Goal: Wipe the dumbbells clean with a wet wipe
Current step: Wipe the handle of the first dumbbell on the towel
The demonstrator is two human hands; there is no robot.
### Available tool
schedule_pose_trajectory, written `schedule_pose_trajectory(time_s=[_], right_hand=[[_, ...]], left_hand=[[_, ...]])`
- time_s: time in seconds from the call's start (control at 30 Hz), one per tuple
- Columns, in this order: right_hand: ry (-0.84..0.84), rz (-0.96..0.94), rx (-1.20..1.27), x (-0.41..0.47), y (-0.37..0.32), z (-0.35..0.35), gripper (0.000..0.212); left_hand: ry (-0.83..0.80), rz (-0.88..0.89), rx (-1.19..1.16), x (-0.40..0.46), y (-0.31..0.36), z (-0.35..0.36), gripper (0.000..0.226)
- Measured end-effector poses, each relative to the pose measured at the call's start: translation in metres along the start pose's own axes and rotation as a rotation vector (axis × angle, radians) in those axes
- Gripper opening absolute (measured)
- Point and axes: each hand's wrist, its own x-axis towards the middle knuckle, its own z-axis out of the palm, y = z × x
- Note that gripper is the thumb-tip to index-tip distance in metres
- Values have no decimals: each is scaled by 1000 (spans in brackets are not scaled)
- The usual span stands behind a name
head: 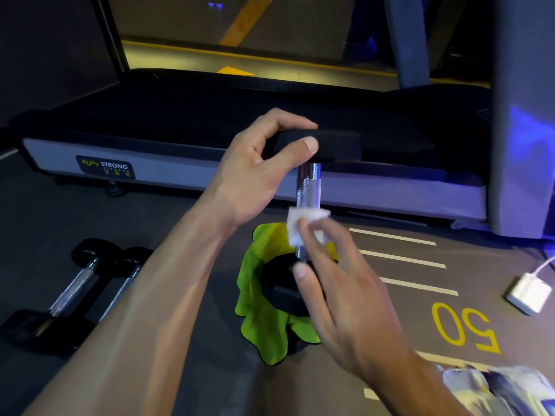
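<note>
A black dumbbell with a chrome knurled handle [308, 187] stands upright, its lower head resting on a green cloth [264, 322]. My left hand [261, 169] grips the black upper head by its edge. My right hand [339, 283] pinches a small white wet wipe [295, 226] and presses it around the lower part of the handle. My right fingers hide part of the handle and of the lower head.
Two more dumbbells [75, 292] lie side by side on the floor at the left. A treadmill [210, 121] runs across the back, its upright post [522, 115] at the right. A white charger [528, 292] and a wipe packet [495, 388] lie at the right.
</note>
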Motion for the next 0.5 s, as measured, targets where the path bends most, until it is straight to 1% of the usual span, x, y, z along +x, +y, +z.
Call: schedule_pose_trajectory(time_s=[0.13, 0.33, 0.5], right_hand=[[14, -24, -37, -27, 1, 7, 46], [95, 4, -78, 14, -3, -9, 53], [118, -13, -154, -8, -3, 1, 49]], left_hand=[[1, 5, 3, 0, -1, -1, 17], [-5, -8, 9, 0, 2, 2, 17], [-3, -17, -22, 0, 2, 0, 20]])
